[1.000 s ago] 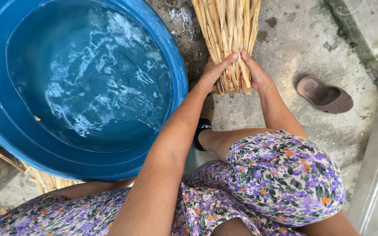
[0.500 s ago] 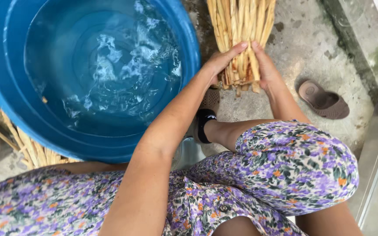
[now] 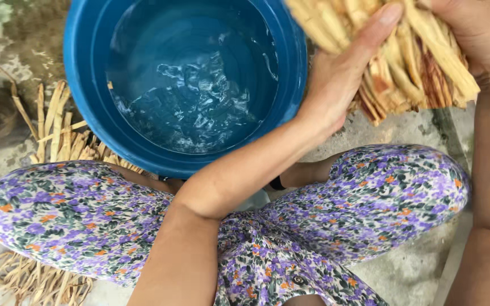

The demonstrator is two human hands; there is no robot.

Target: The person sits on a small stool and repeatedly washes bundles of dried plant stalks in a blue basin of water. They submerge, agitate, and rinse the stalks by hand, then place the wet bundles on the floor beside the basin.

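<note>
Left hand (image 3: 341,85) and right hand (image 3: 477,34) clamp the straw bundle (image 3: 409,62) from both sides, keeping stalks together beside the blue tub (image 3: 86,85).

Your left hand (image 3: 336,85) and right hand (image 3: 477,28) clasp the bundle of pale stalks (image 3: 415,62) just beside the blue water tub (image 3: 86,85).

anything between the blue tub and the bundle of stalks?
Head view: the left hand lies there, palm pressed on the bundle of dried stalks, its wrist by the blue tub rim. The right hand grips the bundle's far side.
</note>
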